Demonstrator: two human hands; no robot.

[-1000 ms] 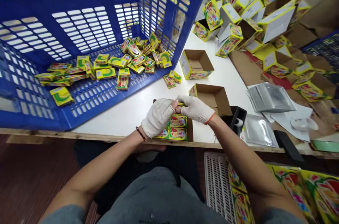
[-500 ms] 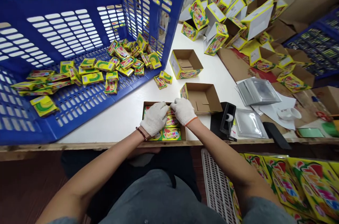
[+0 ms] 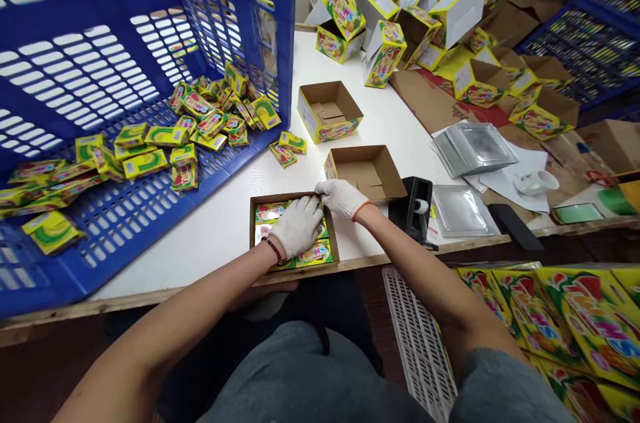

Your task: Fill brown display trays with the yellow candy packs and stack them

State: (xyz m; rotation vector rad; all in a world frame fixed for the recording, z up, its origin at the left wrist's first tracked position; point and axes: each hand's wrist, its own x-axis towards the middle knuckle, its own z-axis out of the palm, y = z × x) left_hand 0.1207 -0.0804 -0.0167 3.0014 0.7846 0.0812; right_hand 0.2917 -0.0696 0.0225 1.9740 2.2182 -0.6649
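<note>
An open cardboard box (image 3: 336, 243) lies at the table's front edge with small yellow-green packs (image 3: 314, 254) laid flat inside it. My left hand (image 3: 299, 226), in a white knit glove, rests palm down on these packs with its fingers stretched out, hiding some of them. At the box's far right corner, my gloved right hand (image 3: 341, 197) has its fingertips closed on the rim. Just behind that hand stands an open box (image 3: 370, 173) with a bare brown inside. Another such box (image 3: 330, 113) is farther back.
A big blue crate (image 3: 150, 223) on the left holds many loose small packs (image 3: 200, 116). Two packs (image 3: 287, 147) lie on the white table. To the right are a black tape dispenser (image 3: 414, 209), clear plastic trays (image 3: 463, 209) and a heap of yellow boxes (image 3: 385, 43).
My left hand has flattened over the packs. My right hand has shifted from above the packs to the box's far right corner. The head view has turned slightly.
</note>
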